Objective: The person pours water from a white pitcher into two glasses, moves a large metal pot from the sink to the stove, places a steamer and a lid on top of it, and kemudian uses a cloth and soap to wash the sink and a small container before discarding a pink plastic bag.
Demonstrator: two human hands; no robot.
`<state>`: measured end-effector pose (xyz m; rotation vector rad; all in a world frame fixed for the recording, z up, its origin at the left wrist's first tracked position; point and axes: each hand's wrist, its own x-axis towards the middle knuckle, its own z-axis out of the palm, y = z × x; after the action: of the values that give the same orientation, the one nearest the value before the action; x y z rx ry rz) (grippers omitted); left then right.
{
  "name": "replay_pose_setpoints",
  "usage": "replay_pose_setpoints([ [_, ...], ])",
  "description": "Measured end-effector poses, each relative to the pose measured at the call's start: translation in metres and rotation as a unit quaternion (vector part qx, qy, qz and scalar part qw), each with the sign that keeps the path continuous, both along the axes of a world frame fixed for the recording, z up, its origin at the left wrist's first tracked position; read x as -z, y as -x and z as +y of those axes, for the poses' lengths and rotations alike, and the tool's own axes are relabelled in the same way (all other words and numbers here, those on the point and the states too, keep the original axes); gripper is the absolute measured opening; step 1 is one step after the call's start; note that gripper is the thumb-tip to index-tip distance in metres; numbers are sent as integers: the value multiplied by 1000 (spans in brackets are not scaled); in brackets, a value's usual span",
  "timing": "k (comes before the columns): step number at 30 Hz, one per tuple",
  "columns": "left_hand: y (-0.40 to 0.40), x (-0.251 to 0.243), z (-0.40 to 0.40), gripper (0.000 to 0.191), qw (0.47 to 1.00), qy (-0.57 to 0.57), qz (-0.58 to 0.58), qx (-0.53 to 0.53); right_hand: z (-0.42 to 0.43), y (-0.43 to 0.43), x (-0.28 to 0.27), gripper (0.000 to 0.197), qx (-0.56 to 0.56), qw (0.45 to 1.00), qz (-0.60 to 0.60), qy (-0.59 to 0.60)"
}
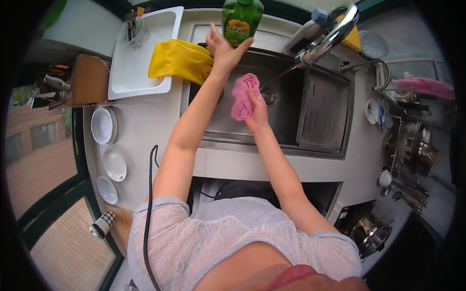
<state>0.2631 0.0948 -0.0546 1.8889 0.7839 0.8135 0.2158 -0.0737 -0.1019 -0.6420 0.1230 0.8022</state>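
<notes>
My right hand (258, 109) holds a crumpled pink cloth (242, 97) over the stainless steel sink (284, 123), left of the drain. My left hand (227, 51) reaches to the sink's back edge, its fingers spread just below a green bottle of dish soap (243, 22); whether it touches the bottle I cannot tell. Beside my left wrist, yellow rubber gloves (180, 60) hang over the rim of a white tray and the sink's left edge. From the chrome faucet (309, 56) a thin stream of water seems to run towards the drain.
The white tray (140, 76) with a cup of utensils stands at the left, beside a wooden knife block (89, 80). Several white bowls (103, 125) line the left counter. A ridged metal drainer (324, 112) fills the sink's right side. Pots and a dish rack are at the far right.
</notes>
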Motion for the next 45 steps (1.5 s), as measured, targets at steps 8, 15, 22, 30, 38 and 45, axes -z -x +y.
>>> replay_pose_setpoints([
  [8, 109, -37, -2, 52, 668, 662, -115, 319, 40, -39, -115, 39, -89, 965, -237, 73],
  [15, 96, -50, 3, 48, 701, 676, -194, 119, 65, -68, -165, 28, -60, 678, -697, 226],
  [22, 49, -70, -5, 82, 477, 685, -480, 271, 100, -113, -224, 19, 143, 599, -706, 350],
  [30, 19, -119, -3, 42, 446, 669, -528, 274, 133, -152, -228, 14, 138, 426, -779, 439],
  [38, -4, -114, 1, 36, 480, 672, -526, 202, 132, -160, -231, 14, 68, 444, -783, 430],
  [45, -6, -110, -6, 34, 497, 667, -516, 206, 127, -157, -225, 14, 95, 420, -786, 443],
])
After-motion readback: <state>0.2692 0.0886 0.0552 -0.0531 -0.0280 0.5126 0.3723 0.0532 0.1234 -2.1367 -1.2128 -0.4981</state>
